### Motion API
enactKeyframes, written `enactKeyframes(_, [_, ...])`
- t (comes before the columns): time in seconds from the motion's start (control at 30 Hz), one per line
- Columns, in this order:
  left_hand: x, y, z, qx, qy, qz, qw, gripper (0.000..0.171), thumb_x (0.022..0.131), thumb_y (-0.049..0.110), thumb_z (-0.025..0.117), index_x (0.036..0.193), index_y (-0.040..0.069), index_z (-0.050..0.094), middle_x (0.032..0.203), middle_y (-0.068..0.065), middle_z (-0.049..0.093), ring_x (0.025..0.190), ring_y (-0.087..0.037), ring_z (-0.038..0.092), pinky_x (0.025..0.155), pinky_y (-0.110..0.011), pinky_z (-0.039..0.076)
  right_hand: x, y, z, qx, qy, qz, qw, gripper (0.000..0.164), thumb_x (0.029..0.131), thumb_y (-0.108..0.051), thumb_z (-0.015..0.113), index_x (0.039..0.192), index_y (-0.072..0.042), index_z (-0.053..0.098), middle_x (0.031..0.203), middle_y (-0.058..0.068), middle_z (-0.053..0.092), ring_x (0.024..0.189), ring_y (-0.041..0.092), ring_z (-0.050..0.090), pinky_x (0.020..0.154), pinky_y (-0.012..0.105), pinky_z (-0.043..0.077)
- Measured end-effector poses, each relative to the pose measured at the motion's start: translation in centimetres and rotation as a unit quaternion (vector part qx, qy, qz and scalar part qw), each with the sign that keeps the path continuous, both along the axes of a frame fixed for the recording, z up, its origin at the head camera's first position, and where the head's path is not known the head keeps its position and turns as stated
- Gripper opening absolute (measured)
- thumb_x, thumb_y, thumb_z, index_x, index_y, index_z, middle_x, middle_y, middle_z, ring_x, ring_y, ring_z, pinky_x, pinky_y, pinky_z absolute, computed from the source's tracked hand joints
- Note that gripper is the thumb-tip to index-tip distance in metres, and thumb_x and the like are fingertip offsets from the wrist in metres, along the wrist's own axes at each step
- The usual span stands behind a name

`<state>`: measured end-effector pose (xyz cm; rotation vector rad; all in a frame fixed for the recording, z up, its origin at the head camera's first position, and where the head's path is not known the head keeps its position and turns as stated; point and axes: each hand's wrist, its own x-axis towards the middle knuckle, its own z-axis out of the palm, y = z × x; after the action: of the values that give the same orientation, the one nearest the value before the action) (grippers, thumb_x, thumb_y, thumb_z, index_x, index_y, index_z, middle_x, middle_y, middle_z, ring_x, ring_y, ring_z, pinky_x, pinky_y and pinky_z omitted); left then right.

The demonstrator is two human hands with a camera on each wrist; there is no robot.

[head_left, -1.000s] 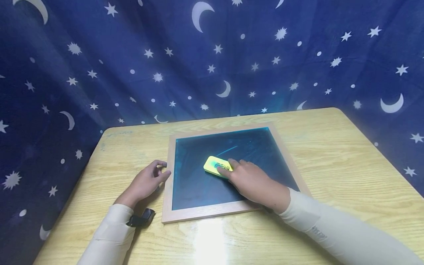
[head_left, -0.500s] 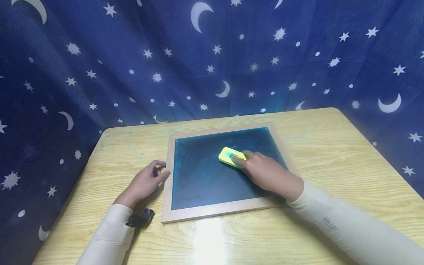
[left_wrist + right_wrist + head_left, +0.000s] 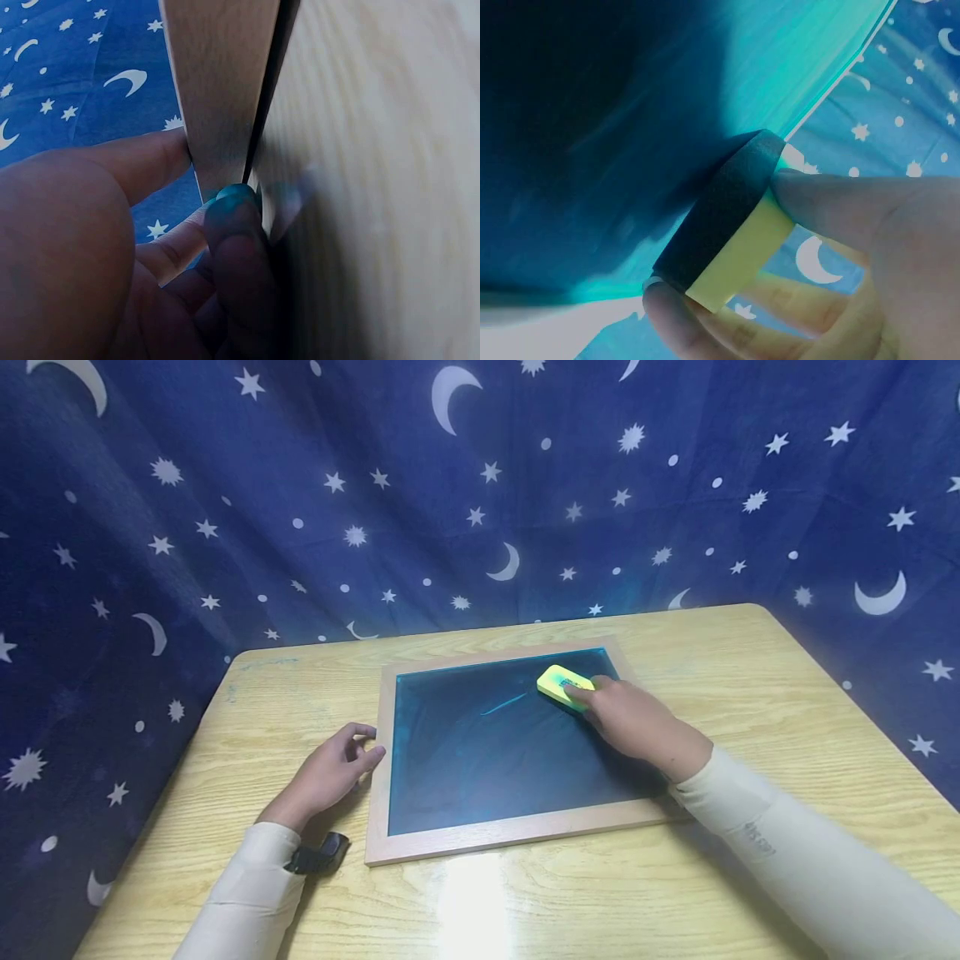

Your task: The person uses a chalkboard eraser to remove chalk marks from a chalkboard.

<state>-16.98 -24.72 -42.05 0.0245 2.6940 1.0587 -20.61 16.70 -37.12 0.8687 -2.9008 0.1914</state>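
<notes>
My right hand point(image 3: 637, 722) grips a yellow eraser block point(image 3: 564, 685) over the upper right of a dark chalkboard point(image 3: 465, 768) with a light wooden frame. Its dark felt side point(image 3: 718, 214) faces the board in the right wrist view, thumb on one side and fingers on the other. A thin blue chalk stroke point(image 3: 504, 703) shows left of the block. My left hand point(image 3: 330, 772) rests at the frame's left edge, fingers bent loosely. In the left wrist view its thumb meets the wooden frame point(image 3: 221, 90), and one fingertip point(image 3: 236, 202) looks teal beside it.
The board lies on a pale wood-grain table point(image 3: 750, 693) with rounded back corners. Faint blue smudges point(image 3: 258, 667) mark its back left. A dark blue curtain point(image 3: 420, 510) with moons and stars hangs behind. A black wrist device point(image 3: 318, 854) sits at the left cuff.
My right hand has slid the eraser up and to the right across the board, uncovering more of the blue stroke. My left hand has stayed in place.
</notes>
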Motion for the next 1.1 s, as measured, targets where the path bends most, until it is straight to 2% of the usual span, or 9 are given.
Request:
enactKeyframes(0.2, [0.0, 0.0, 0.1, -0.006, 0.0, -0.001, 1.0, 0.06, 0.101, 0.049, 0.054, 0.142, 0.006, 0.045, 0.095, -0.008, 0.06, 0.069, -0.016, 0.057, 0.066, -0.032, 0.045, -0.2, 0.7, 0.2, 0.002, -0.005, -0.028, 1.0, 0.044, 0.089, 0.003, 0.066, 0.132, -0.008, 0.065, 0.092, 0.026, 0.065, 0.072, 0.036, 0.064, 0.061, 0.049, 0.054])
enactKeyframes(0.43, [0.1, 0.0, 0.2, -0.009, -0.001, 0.002, 1.0, 0.058, 0.101, 0.048, 0.055, 0.142, 0.007, 0.045, 0.096, -0.008, 0.06, 0.069, -0.016, 0.058, 0.068, -0.031, 0.046, 0.0, 0.4, 0.3, 0.011, -0.004, -0.038, 0.999, 0.043, 0.09, 0.002, 0.066, 0.131, -0.009, 0.065, 0.094, 0.026, 0.065, 0.071, 0.037, 0.064, 0.059, 0.05, 0.053])
enactKeyframes(0.6, [0.2, 0.1, 0.3, -0.009, -0.002, 0.003, 0.9999, 0.058, 0.101, 0.047, 0.055, 0.142, 0.006, 0.045, 0.096, -0.008, 0.059, 0.068, -0.016, 0.057, 0.066, -0.031, 0.045, 0.1, -0.2, 0.3, 0.015, 0.004, -0.036, 0.999, 0.043, 0.09, 0.003, 0.065, 0.131, -0.009, 0.066, 0.097, 0.026, 0.066, 0.074, 0.037, 0.065, 0.064, 0.05, 0.055])
enactKeyframes(0.8, [0.2, 0.1, 0.3, -0.002, -0.006, 0.001, 1.0, 0.058, 0.101, 0.046, 0.055, 0.142, 0.006, 0.045, 0.096, -0.008, 0.059, 0.068, -0.016, 0.057, 0.066, -0.032, 0.045, 0.2, -1.1, 0.4, 0.024, 0.009, -0.032, 0.999, 0.042, 0.09, 0.002, 0.066, 0.13, -0.011, 0.066, 0.094, 0.024, 0.066, 0.067, 0.033, 0.062, 0.06, 0.048, 0.053])
enactKeyframes(0.97, [0.1, 0.1, 0.2, 0.001, -0.007, 0.001, 1.0, 0.059, 0.101, 0.047, 0.055, 0.142, 0.006, 0.045, 0.096, -0.008, 0.059, 0.068, -0.017, 0.057, 0.067, -0.032, 0.046, 0.5, -2.5, 0.2, 0.029, 0.008, -0.021, 0.999, 0.043, 0.091, 0.0, 0.066, 0.132, -0.012, 0.065, 0.105, 0.028, 0.067, 0.069, 0.034, 0.063, 0.063, 0.048, 0.055])
enactKeyframes(1.1, [0.1, 0.0, 0.1, 0.0, -0.004, -0.001, 1.0, 0.059, 0.101, 0.048, 0.055, 0.142, 0.007, 0.045, 0.096, -0.008, 0.059, 0.069, -0.016, 0.057, 0.067, -0.031, 0.046, 1.1, -3.8, -0.1, 0.04, 0.028, -0.007, 0.999, 0.045, 0.091, 0.001, 0.066, 0.133, -0.013, 0.064, 0.114, 0.03, 0.066, 0.074, 0.037, 0.066, 0.064, 0.048, 0.057])
